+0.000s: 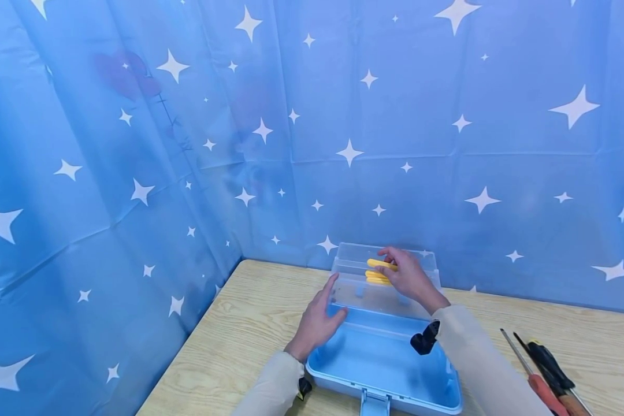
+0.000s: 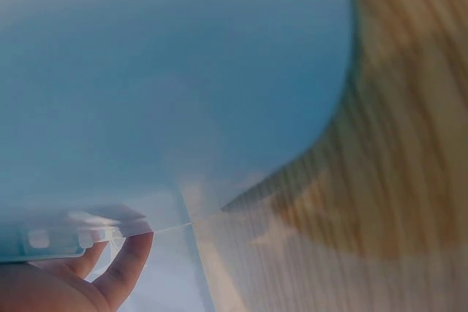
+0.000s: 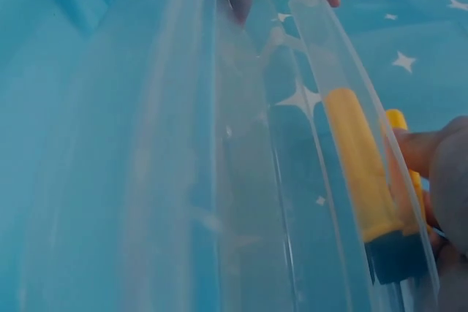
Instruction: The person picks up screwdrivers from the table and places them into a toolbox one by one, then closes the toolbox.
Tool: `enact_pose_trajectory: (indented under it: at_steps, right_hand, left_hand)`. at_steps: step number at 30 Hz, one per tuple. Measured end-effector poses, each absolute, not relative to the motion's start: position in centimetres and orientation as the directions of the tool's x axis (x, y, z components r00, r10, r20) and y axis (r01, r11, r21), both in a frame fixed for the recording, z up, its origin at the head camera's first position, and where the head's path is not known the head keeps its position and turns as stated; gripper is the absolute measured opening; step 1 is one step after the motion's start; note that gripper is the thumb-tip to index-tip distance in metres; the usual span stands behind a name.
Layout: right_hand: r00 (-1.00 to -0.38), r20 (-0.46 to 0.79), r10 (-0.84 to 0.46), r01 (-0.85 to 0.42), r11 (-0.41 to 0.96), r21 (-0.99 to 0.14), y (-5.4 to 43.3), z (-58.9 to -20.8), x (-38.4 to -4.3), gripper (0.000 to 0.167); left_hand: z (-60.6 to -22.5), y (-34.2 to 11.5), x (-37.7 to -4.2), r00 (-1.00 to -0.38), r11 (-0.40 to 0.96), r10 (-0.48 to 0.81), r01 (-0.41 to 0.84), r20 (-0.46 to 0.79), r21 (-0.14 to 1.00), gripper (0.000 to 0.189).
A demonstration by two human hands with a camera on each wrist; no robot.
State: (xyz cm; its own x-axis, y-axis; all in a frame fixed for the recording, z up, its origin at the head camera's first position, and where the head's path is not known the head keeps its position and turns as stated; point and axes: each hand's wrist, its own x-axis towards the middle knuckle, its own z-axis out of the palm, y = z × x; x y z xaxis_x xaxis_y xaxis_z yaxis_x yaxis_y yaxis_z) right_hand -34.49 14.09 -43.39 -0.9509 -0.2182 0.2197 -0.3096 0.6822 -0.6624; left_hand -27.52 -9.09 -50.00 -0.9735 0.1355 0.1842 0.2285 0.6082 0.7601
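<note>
A light blue toolbox (image 1: 385, 358) stands open on the table, with a clear plastic lid (image 1: 353, 297) raised at its back. My right hand (image 1: 409, 280) is at the upper part of the lid and pinches a yellow-handled screwdriver (image 1: 378, 263). In the right wrist view, a yellow handle (image 3: 358, 155) with a black collar and thin metal shaft shows through clear plastic. My left hand (image 1: 318, 323) is at the lid's left end, and in its wrist view the fingers (image 2: 128, 272) bend round the edge of the clear plastic.
On the table (image 1: 270, 300) at the right lie a red-handled screwdriver (image 1: 546, 393) and a black-handled tool (image 1: 551, 361), with metal shafts pointing away. A blue curtain with white stars (image 1: 349, 153) hangs close behind the lid. The toolbox latch (image 1: 374, 403) faces the near side.
</note>
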Motion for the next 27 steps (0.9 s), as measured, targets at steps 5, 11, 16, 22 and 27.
enact_pose_trajectory:
  at_steps: [5,11,16,22,27]
  right_hand:
    - [-0.944,0.239,-0.226,-0.329,0.683,-0.653,14.08,-43.43,-34.46,0.038]
    - [-0.949,0.222,-0.225,-0.316,0.682,-0.659,14.37,-43.27,-34.58,0.039]
    - [-0.948,0.220,-0.228,-0.317,0.682,-0.659,14.45,-43.26,-34.60,0.038]
    - [-0.950,0.215,-0.228,-0.313,0.685,-0.658,14.57,-43.38,-34.67,0.040]
    - [-0.950,0.212,-0.231,-0.314,0.687,-0.655,14.62,-43.46,-34.78,0.041]
  left_hand:
    - [-50.06,-9.13,-27.54,-0.973,0.606,0.136,0.232,0.188,0.761,0.075]
    - [-50.17,-9.14,-27.59,-0.969,0.609,0.144,0.245,0.199,0.754,0.075]
    - [-50.15,-9.08,-27.53,-0.972,0.609,0.141,0.234,0.186,0.758,0.075]
    - [-50.09,-9.03,-27.49,-0.973,0.611,0.139,0.230,0.184,0.758,0.075]
    - [-50.11,-9.02,-27.52,-0.972,0.612,0.140,0.234,0.188,0.756,0.076]
